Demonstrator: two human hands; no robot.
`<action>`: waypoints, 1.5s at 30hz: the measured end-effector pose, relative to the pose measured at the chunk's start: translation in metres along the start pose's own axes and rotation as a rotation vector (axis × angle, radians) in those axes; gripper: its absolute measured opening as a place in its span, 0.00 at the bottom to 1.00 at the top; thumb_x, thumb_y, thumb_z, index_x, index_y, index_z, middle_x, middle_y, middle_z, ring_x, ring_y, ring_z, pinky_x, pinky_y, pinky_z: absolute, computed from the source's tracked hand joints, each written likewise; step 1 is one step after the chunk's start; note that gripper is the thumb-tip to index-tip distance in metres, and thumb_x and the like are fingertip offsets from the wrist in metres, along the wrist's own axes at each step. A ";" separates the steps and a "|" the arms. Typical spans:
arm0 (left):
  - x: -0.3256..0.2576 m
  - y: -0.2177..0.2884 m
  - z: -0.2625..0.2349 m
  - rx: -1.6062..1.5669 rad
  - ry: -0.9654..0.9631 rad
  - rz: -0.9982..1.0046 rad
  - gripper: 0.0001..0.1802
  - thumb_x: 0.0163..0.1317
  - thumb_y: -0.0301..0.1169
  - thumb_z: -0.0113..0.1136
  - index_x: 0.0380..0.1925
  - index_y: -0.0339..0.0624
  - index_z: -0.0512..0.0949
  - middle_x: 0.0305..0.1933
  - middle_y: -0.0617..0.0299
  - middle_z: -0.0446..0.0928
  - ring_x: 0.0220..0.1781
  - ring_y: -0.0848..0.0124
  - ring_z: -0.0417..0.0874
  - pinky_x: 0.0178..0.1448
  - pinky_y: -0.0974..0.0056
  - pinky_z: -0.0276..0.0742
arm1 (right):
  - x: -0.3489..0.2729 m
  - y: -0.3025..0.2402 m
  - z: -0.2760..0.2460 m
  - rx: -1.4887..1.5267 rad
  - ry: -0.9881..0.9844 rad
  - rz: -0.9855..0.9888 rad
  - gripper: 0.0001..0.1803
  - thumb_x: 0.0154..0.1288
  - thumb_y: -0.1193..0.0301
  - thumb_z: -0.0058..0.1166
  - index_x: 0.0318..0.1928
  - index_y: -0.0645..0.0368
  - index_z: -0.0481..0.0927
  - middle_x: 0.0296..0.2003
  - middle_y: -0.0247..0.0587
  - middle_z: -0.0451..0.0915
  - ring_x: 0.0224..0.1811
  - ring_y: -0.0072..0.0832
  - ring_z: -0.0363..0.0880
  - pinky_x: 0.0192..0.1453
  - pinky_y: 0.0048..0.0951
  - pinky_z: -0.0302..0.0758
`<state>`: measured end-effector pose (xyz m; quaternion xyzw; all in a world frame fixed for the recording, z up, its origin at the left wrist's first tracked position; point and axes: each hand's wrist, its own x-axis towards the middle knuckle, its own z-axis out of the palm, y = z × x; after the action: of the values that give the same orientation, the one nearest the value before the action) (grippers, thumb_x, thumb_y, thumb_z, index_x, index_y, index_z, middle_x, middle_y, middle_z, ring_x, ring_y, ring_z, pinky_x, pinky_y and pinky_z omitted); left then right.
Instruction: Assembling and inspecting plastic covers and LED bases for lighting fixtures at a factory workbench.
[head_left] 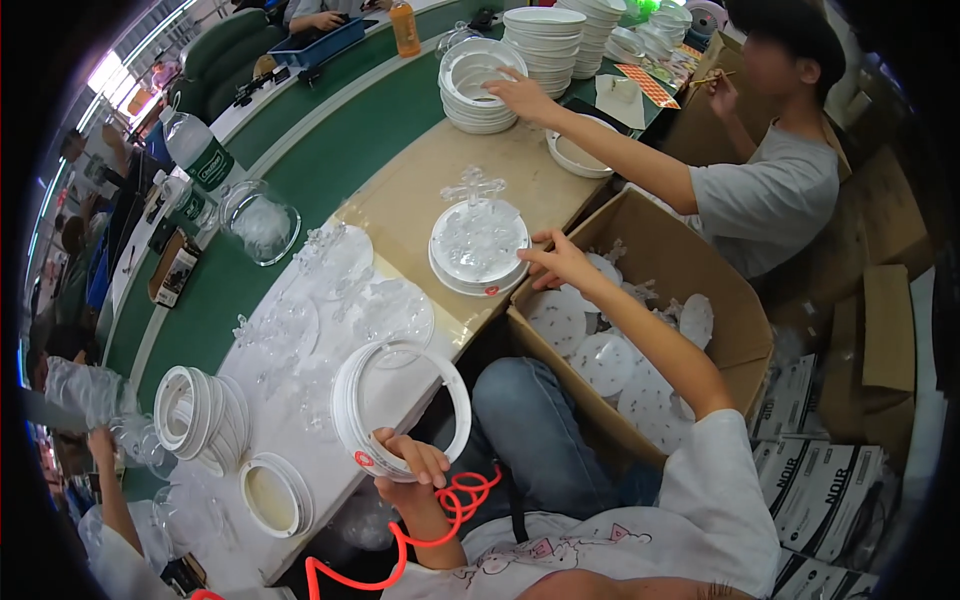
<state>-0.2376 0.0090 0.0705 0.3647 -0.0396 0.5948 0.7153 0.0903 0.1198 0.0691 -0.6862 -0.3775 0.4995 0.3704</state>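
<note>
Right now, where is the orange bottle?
In the head view, the orange bottle stands far up top, left of centre, between the blue tray and the white bowl stacks.

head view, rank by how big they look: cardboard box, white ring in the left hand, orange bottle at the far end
1. cardboard box
2. white ring, held in the left hand; nearness inflates it
3. orange bottle, far off, so true size unsure

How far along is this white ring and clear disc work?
Done: a stack of white round plastic rings stands on the table. In hand: the left hand grips one white ring; the right hand touches the white dish stack. Left: clear discs fill the cardboard box.
</note>
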 end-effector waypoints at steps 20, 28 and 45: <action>-0.005 -0.003 -0.016 -0.054 0.184 -0.066 0.33 0.61 0.50 0.50 0.63 0.50 0.59 0.41 0.49 0.72 0.32 0.58 0.78 0.47 0.49 0.77 | -0.021 0.011 -0.021 0.303 -0.141 0.175 0.18 0.54 0.58 0.52 0.38 0.60 0.73 0.37 0.40 0.77 0.38 0.27 0.77 0.45 0.28 0.75; -0.002 -0.012 -0.016 -0.483 0.114 -0.020 0.31 0.65 0.50 0.44 0.65 0.54 0.55 0.48 0.51 0.69 0.37 0.60 0.74 0.54 0.49 0.72 | -0.010 0.040 -0.017 0.912 -0.305 0.181 0.10 0.58 0.69 0.50 0.38 0.59 0.74 0.35 0.40 0.79 0.37 0.26 0.78 0.47 0.26 0.75; -0.006 -0.022 -0.011 -0.426 0.113 -0.052 0.30 0.65 0.49 0.45 0.64 0.51 0.58 0.46 0.47 0.70 0.37 0.56 0.76 0.52 0.45 0.73 | -0.021 0.057 -0.011 0.998 -0.314 0.044 0.17 0.57 0.71 0.48 0.49 0.57 0.70 0.42 0.37 0.78 0.43 0.25 0.78 0.49 0.26 0.74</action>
<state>-0.2242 0.0097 0.0486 0.1724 -0.1147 0.5738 0.7924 0.1047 0.0745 0.0295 -0.3509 -0.1300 0.7232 0.5804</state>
